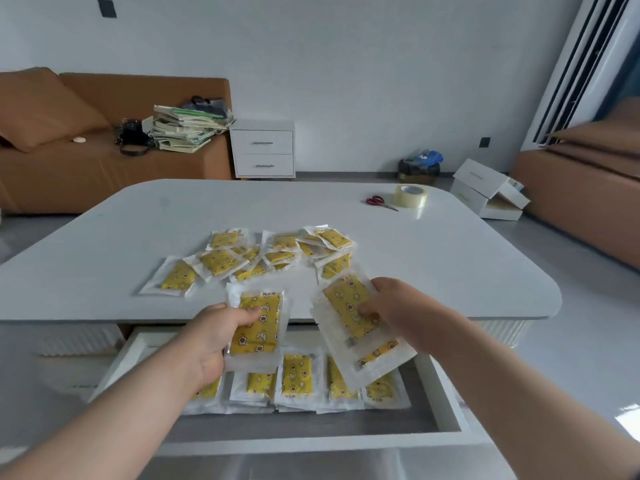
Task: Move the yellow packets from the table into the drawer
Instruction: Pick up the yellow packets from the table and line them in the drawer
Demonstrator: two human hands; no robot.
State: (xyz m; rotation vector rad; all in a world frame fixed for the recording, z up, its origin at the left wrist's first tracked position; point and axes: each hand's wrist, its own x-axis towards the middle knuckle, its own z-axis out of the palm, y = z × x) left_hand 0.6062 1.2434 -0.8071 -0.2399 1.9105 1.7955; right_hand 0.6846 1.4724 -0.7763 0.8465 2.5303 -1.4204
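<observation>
Left hand: it grips a small held stack of yellow packets, with the thumb curled over the top face and the fingers underneath. The stack hangs over the near edge of the bench, above the back of the drawer.

Right hand: it sits at 3 o'clock of the left hand and apart from it. It pinches a fanned bundle of yellow packets, thumb pressed on the top face. The bundle is tilted, its lower end pointing toward 5 o'clock and overhanging the drawer.

The drawer stands pulled out at 6 o'clock of both hands, below the bench top. Inside it a packed row of yellow packets lies side by side, overlapping, toward the back.

At 12 o'clock of the hands a loose scatter of yellow packets lies on the bench, many of them overlapping.

At 1 o'clock, near the far corner of the bench, red-handled scissors lie just beside a roll of clear tape, on the roll's 9 o'clock side.

Beyond the bench, a brown sofa at 10 o'clock carries a pile of books. A white two-drawer cabinet stands at 12 o'clock, and white boxes lie on the floor at 2 o'clock.
</observation>
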